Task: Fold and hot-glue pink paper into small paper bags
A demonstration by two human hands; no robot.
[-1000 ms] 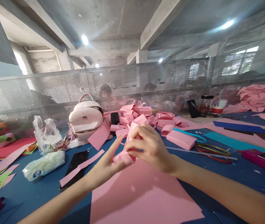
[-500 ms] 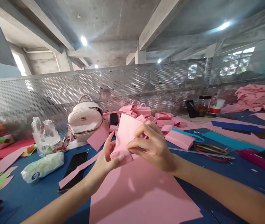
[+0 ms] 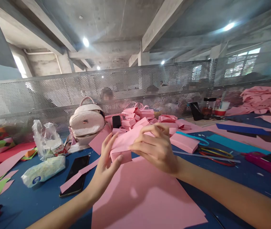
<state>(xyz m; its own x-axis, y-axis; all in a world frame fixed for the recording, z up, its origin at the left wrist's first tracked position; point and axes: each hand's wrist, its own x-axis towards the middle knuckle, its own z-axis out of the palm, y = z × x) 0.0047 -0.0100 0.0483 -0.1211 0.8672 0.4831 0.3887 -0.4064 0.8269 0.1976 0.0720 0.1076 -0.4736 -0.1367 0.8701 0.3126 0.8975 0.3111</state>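
Note:
Between my two hands is a piece of pink paper [image 3: 122,144], bent into a box-like shape with a small front side. My left hand [image 3: 107,159] grips its left end, the thumb on the near side and the fingers behind. On the right, my right hand [image 3: 156,148] pinches the top and right end with bent fingers; its fingertips are partly hidden. Underneath lies a large pink sheet [image 3: 147,197]. Behind my hands rises a heap of folded pink paper pieces [image 3: 135,116].
A white backpack [image 3: 86,122], a phone [image 3: 75,175] under a pink strip and a tissue pack [image 3: 43,171] lie left. To the right are a folded pink box [image 3: 184,141], scissors [image 3: 218,152] and a magenta tool [image 3: 266,163]. A perforated metal screen [image 3: 54,98] stands behind.
The upright flap of the pink paper has folded down toward the right, so the piece now lies lower and box-like. My right hand stays near the same spot; my left fingers have spread upward slightly.

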